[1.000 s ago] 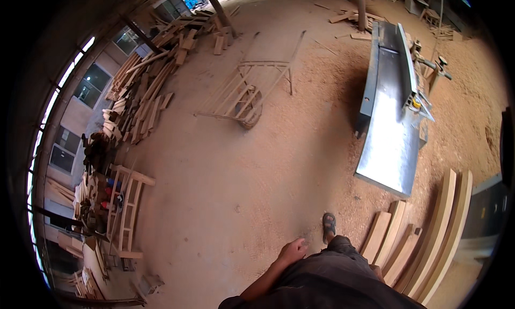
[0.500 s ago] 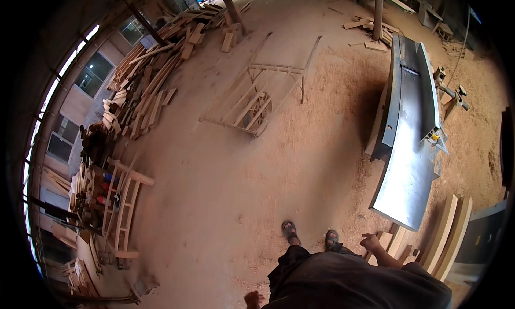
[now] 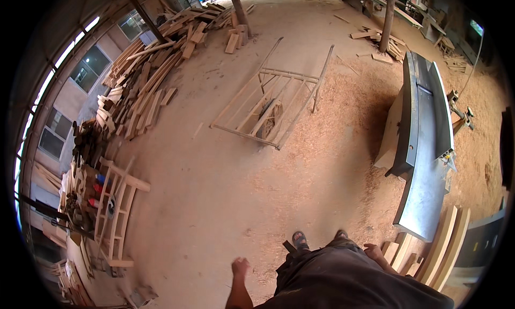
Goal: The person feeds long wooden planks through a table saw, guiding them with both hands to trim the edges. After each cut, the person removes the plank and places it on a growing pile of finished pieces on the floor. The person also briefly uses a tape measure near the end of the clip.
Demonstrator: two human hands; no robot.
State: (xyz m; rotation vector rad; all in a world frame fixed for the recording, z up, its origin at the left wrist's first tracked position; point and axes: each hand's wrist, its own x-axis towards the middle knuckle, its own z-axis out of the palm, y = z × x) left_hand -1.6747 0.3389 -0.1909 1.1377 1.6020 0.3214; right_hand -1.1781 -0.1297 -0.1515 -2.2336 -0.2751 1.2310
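Observation:
I stand on a sawdust-covered floor [image 3: 214,202], my feet in sandals [image 3: 299,238] just below me. My left hand [image 3: 240,267] hangs at my side over bare floor, fingers curled, holding nothing. My right hand [image 3: 374,251] hangs by my right hip, empty with fingers loose, close to several pale wooden planks [image 3: 445,244] lying beside me. It does not touch them. A long grey metal woodworking machine table [image 3: 424,164] stretches away on my right, its near end just beyond the planks.
A wooden hand cart frame [image 3: 273,105] lies ahead in the middle of the floor. A big pile of lumber [image 3: 145,84] runs along the left wall, with a wooden rack [image 3: 118,207] nearer. Two posts [image 3: 238,9] [image 3: 387,14] stand at the back.
The view has shifted forward and toward the machine as I walk. My left arm has swung down to my side, and my right hand has come into view next to the planks.

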